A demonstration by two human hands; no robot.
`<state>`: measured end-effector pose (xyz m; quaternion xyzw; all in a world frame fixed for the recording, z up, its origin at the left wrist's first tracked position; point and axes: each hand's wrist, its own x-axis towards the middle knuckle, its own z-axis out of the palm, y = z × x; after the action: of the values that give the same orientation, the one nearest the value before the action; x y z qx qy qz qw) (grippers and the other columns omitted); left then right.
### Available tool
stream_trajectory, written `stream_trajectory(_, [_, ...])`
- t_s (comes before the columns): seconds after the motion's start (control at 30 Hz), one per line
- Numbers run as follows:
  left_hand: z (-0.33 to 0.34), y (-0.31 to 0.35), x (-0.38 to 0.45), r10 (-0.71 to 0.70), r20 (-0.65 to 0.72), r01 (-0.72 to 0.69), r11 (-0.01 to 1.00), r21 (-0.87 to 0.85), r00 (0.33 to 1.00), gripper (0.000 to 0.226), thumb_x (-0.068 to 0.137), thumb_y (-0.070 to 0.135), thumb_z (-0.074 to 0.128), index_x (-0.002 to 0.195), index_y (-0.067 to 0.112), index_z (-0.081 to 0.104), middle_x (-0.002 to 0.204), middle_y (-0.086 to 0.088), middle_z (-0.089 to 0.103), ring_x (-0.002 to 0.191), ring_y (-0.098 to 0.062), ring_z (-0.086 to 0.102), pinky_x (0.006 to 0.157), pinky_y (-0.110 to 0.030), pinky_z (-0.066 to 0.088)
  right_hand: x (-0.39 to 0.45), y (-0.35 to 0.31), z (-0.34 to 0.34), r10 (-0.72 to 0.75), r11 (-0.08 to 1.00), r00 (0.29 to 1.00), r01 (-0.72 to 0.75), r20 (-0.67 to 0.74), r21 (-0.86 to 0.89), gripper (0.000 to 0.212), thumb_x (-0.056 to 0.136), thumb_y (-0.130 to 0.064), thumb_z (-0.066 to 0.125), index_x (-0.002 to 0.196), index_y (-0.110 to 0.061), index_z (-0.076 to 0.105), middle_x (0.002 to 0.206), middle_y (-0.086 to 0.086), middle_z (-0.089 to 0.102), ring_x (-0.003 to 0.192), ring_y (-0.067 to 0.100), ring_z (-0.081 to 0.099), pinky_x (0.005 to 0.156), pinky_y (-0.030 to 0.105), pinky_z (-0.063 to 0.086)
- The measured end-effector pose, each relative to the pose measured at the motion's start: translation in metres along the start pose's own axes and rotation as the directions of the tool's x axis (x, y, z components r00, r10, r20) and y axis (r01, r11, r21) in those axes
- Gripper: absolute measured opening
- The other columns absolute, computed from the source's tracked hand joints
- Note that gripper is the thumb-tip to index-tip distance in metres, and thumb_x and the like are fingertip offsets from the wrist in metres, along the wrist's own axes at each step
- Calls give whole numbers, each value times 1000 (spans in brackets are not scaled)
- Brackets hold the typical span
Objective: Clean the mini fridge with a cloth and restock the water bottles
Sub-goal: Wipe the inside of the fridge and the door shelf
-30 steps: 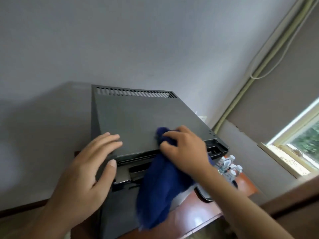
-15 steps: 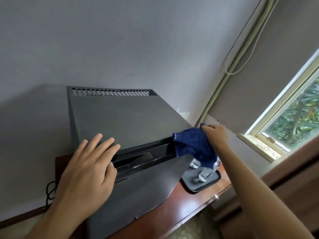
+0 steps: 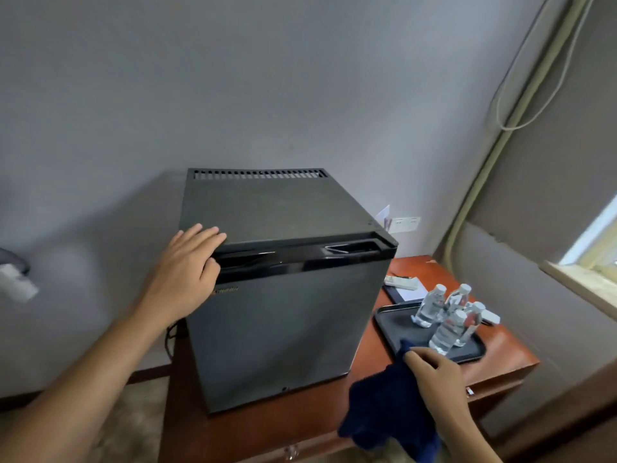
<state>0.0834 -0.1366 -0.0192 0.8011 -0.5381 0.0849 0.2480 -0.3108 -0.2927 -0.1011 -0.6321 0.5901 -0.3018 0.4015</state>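
The left hand [image 3: 187,262] rests flat, fingers straight, on the near left top edge of the closed mini fridge [image 3: 287,295]. To its right, water bottles [image 3: 447,315] stand on a black tray [image 3: 390,325]. Nearer, the right hand [image 3: 430,372] grips the blue cloth [image 3: 384,412] over the wooden table [image 3: 500,349].

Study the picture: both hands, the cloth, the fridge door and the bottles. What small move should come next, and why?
Probably pull the door open with the left hand, which rests at the fridge's top front corner beside the handle recess. The door looks closed, the right hand grips the blue cloth, and the four water bottles wait on the black tray, so the inside seems the next surface to wipe.
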Motion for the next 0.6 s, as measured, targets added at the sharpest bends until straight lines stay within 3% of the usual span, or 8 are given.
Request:
stream_trajectory(0.17, [-5,21,-8,-159,53,158,987,24,986,52,107,14,32,159,16,34,168,-1,24,157,-24,11,128,-39,3,-26,-11,-11,-168,980,980,154,109,125,23,89,-12,67,80,-29,80,82,-15,76,83,5,69,75,29,51])
stream_trajectory(0.27, [-11,39,-23,-222,57,220,974,50,973,53,107,16,30,160,16,31,169,0,20,157,-23,9,128,-39,2,-49,-14,-18,-232,965,960,208,157,157,21,87,-13,68,84,-30,80,84,-13,77,86,7,69,80,35,54])
stream_trajectory(0.43, [-15,99,-95,-306,-61,307,951,24,950,52,107,26,31,159,15,31,166,-1,30,155,-20,21,123,-40,26,-76,-17,-36,-296,941,926,241,235,237,23,86,-10,71,82,-31,79,87,-14,77,87,2,68,84,30,51])
stream_trajectory(0.5, [-18,135,-129,-289,-118,286,957,-36,950,51,107,29,37,156,17,36,163,1,37,152,-15,27,120,-36,29,-91,-15,-42,-309,934,907,232,286,271,25,84,-5,73,82,-29,79,87,-9,77,87,6,70,84,30,51])
stream_trajectory(0.6, [-19,188,-179,-113,-164,98,990,-99,980,47,105,34,41,149,19,49,156,7,45,148,-3,29,117,-30,28,-117,-17,-62,-399,898,848,284,350,336,13,76,-7,81,81,-18,80,87,-3,77,87,8,70,82,17,47])
